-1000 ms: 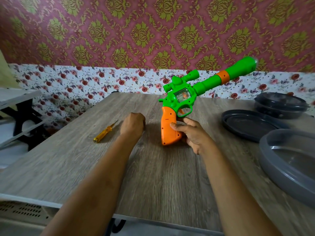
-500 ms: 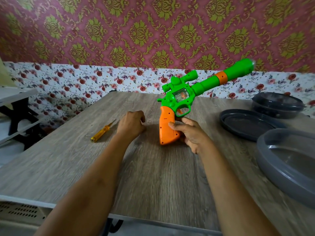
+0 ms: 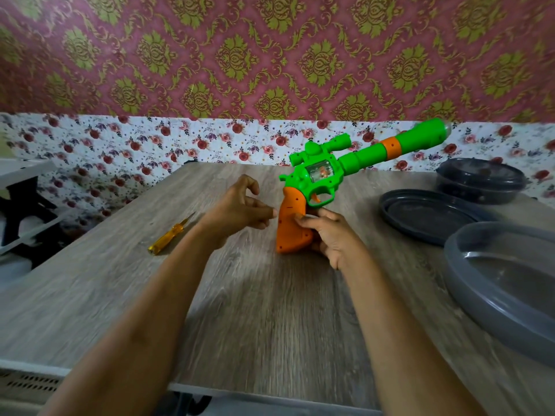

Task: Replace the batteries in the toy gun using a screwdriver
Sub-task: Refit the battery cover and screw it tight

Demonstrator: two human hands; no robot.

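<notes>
i am noting right hand (image 3: pixel 327 235) fingers pinching toy gun (image 3: pixel 318 178) grip; left hand (image 3: pixel 237 210) fingers spread, screwdriver (image 3: pixel 171 235) lying nearer it (leftward, on desk (image 3: pixel 270 310)).

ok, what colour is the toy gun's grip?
Orange: the grip is orange, the rest of the toy gun mostly green. The head view shows it clearly.

Screwdriver (image 3: pixel 171 234) left of toy gun (image 3: pixel 330 175)
</notes>
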